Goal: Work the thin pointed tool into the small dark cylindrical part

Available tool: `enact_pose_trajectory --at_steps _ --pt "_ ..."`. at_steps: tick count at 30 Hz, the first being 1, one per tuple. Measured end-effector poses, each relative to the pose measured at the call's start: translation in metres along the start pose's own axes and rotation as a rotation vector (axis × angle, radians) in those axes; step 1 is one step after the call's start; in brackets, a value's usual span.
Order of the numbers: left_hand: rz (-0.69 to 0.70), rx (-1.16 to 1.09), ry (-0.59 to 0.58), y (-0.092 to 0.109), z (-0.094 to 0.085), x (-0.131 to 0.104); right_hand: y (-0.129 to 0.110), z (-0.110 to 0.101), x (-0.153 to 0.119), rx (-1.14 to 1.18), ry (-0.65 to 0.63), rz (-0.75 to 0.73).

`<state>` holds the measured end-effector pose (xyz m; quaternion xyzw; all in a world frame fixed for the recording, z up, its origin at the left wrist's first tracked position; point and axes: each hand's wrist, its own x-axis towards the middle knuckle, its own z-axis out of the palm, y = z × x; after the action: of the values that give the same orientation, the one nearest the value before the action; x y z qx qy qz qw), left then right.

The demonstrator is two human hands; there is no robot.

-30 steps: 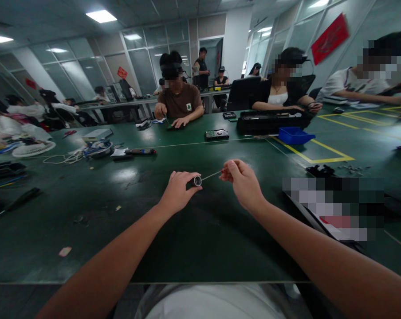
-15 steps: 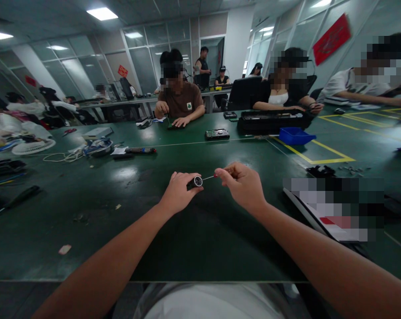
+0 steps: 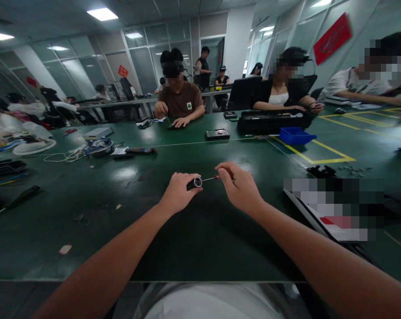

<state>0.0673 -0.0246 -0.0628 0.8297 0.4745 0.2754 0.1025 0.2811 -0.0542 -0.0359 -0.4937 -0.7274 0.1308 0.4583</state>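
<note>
My left hand (image 3: 178, 191) is closed around a black cylinder (image 3: 196, 182) with a bright round rim at the end facing right; it looks like a small flashlight, held just above the table. My right hand (image 3: 239, 184) is closed on a thin screwdriver (image 3: 216, 177), its fingers covering most of the handle. A bit of red shows at the base of the screwdriver's metal shaft. The shaft points left, and its tip is at the rim of the cylinder; whether it goes inside I cannot tell.
On the green table (image 3: 97, 221) lie a pixelated booklet (image 3: 333, 212), loose screws (image 3: 353, 170), a blue tray (image 3: 295, 136), a hard drive (image 3: 217, 134), an electric screwdriver (image 3: 140, 150) and a cable bundle (image 3: 99, 147). Co-workers sit across the table, one in a brown shirt (image 3: 189, 97).
The fingers of my right hand have turned and shifted on the screwdriver handle, the hand dipping slightly. My left hand and the black cylinder have stayed almost still.
</note>
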Motion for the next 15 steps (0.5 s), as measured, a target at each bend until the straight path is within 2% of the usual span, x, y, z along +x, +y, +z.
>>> enact_pose_trajectory --at_steps 9,15 --pt "-0.010 -0.006 -0.010 -0.0003 0.0002 0.0004 0.0001 0.0007 -0.0009 0.071 -0.031 0.057" --pt "-0.040 -0.028 -0.005 0.0025 -0.0023 0.0002 0.0030 0.0068 0.0027 0.366 0.063 0.178"
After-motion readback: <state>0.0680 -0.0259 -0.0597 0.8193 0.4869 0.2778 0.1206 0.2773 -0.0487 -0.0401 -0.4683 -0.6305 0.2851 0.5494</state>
